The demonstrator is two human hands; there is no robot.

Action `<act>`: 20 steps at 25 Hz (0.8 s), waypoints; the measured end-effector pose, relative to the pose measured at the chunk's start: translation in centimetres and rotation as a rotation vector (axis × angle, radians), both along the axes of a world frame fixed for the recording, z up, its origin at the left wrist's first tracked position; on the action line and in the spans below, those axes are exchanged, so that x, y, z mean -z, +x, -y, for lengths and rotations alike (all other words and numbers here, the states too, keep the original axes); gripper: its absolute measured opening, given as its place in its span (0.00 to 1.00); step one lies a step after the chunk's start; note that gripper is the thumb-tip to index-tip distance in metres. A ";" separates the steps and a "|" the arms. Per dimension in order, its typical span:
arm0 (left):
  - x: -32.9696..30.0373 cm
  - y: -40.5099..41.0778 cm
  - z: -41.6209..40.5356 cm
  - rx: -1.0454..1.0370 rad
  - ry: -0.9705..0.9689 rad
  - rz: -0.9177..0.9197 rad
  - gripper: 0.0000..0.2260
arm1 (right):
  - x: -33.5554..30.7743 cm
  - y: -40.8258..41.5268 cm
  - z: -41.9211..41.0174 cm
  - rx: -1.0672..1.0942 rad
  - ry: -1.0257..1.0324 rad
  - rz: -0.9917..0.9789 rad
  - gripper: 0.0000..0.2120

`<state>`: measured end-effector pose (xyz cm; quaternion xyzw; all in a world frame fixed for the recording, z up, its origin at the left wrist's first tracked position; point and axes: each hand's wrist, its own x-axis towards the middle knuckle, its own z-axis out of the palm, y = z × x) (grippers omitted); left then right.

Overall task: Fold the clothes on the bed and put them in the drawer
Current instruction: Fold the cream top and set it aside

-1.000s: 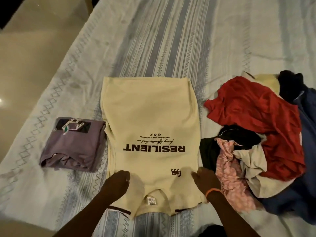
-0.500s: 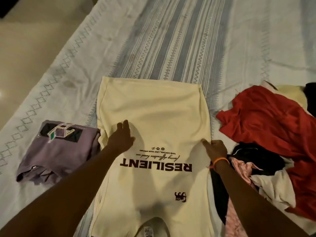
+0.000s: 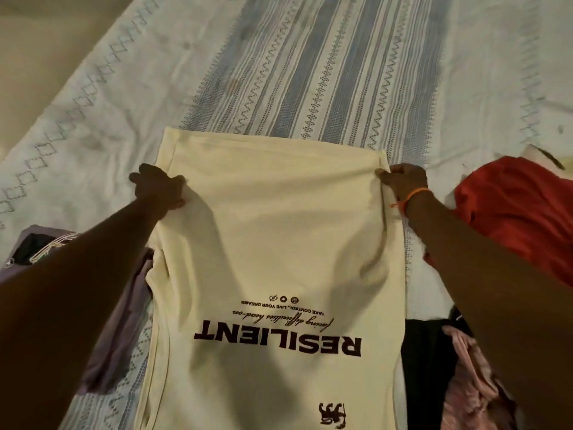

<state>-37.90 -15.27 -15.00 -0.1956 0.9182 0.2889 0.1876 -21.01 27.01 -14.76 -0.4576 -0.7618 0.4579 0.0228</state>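
A cream T-shirt [image 3: 273, 231] printed "RESILIENT" lies flat on the bed, sides folded in, its hem at the far end. My left hand [image 3: 159, 189] grips the shirt's left edge near the far corner, fingers curled round the cloth. At the opposite far corner my right hand [image 3: 401, 181], with an orange band on the wrist, pinches the right edge. A folded purple shirt [image 3: 124, 321] sits left of the cream one, partly hidden under my left forearm.
A pile of unfolded clothes lies at the right: a red garment [image 3: 511, 212], a black one [image 3: 424, 367] and a pink one [image 3: 465, 383]. The striped bedspread [image 3: 310, 72] stretches ahead. The floor [image 3: 46, 41] shows beyond the bed's left edge.
Both hands slid up the cream shirt from its collar end to the far corners and took hold of its edges. The view moved closer and forward.
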 end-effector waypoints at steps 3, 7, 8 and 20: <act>0.2 -0.9 -0.7 0.071 -0.045 -0.103 0.11 | 0.6 -0.4 -2.6 0.066 0.011 -0.023 0.07; -1.8 -3.4 -3.5 0.093 -0.070 -0.372 0.13 | -1.2 -2.0 -6.6 0.110 -0.023 -0.035 0.17; -2.3 -4.1 -4.4 0.092 -0.050 -0.377 0.15 | -1.6 -2.4 -6.9 0.106 -0.063 -0.014 0.17; 0.1 -1.9 -4.9 0.439 -0.120 -0.236 0.35 | 1.5 -2.7 -6.6 0.118 0.019 -0.026 0.20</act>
